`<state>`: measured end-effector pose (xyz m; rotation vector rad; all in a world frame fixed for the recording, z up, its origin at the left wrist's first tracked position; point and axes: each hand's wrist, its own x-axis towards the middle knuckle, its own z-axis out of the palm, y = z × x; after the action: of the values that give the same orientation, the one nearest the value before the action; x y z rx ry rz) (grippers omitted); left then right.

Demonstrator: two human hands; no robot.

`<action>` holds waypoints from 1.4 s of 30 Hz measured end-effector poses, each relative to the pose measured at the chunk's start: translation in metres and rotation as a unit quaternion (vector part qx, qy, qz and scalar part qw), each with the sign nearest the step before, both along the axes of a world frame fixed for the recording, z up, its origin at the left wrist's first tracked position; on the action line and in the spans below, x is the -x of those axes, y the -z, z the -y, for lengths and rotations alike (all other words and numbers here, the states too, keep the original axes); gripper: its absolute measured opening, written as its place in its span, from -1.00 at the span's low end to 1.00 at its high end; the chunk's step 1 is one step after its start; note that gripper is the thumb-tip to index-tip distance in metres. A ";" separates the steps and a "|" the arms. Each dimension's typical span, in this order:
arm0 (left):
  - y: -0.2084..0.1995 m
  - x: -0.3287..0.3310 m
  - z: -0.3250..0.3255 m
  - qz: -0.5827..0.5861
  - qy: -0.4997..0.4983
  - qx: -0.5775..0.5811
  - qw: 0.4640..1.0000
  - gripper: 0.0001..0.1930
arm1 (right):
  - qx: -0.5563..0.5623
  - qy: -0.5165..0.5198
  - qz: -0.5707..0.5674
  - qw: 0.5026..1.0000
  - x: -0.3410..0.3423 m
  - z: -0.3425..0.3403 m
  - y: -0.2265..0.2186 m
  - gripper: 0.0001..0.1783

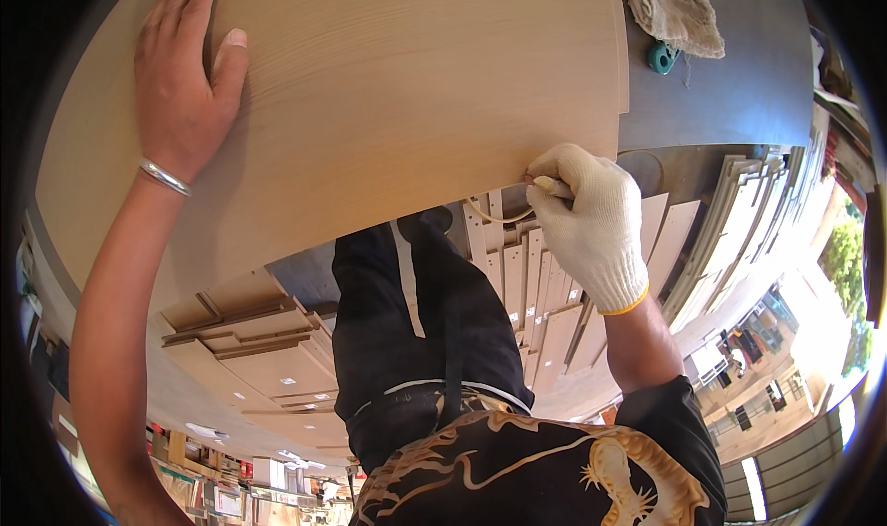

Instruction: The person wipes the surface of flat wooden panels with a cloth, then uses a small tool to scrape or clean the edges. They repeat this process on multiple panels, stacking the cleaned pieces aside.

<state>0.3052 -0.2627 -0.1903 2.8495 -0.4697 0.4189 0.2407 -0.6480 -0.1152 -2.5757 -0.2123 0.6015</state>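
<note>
A wide, light wood-grain panel [397, 92] lies in front of me. My left hand [185, 73], bare with a silver bangle at the wrist, rests flat on its left part, fingers stretched out. At the panel's near right corner, my right hand [587, 212] wears a white knit glove with a yellow cuff edge. Its fingers are closed in a pinch beside the edge. A thin pale strip [499, 219] curls below the panel edge and runs into that gloved hand. Anything else between the fingertips is hidden.
A dark tabletop [739, 92] holds a rag [679, 13] and a small teal round object [662, 58]. Stacked boards stand below at the left [268, 360], under the edge [545, 286] and at the right [730, 221]. My legs are close to the panel's near edge.
</note>
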 end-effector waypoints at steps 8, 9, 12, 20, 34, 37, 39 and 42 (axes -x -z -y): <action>0.002 0.000 -0.003 0.005 0.006 -0.003 1.000 -0.38 | -0.022 -0.027 0.042 0.999 0.007 -0.029 0.004 -0.88; 0.002 0.000 -0.003 0.004 0.008 0.003 1.000 -0.38 | -0.024 -0.042 0.053 0.997 0.009 -0.035 0.004 -0.86; 0.003 0.000 -0.003 -0.002 0.004 0.015 1.000 -0.37 | 0.000 -0.127 0.081 0.989 0.024 -0.054 0.006 -0.80; 0.004 -0.004 -0.007 -0.009 0.018 0.009 1.000 -0.36 | -0.184 0.146 0.094 0.968 0.077 -0.018 0.026 -0.68; -0.002 -0.003 -0.008 -0.044 0.019 -0.003 0.999 -0.38 | -0.132 0.095 0.210 0.964 0.026 0.061 0.048 -0.60; -0.002 -0.003 -0.008 -0.034 0.030 -0.006 0.999 -0.39 | -0.125 0.042 0.244 0.961 0.022 0.068 0.053 -0.60; -0.003 -0.004 -0.008 -0.028 0.033 -0.011 0.999 -0.39 | -0.125 0.011 0.254 0.959 0.020 0.067 0.054 -0.60; -0.005 -0.003 -0.007 -0.029 0.032 -0.013 0.999 -0.39 | -0.139 0.003 0.272 0.952 0.018 0.060 0.053 -0.59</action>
<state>0.3080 -0.2558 -0.1852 2.8534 -0.5582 0.3198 0.2222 -0.7080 -0.1682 -2.4029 -0.4358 -0.1503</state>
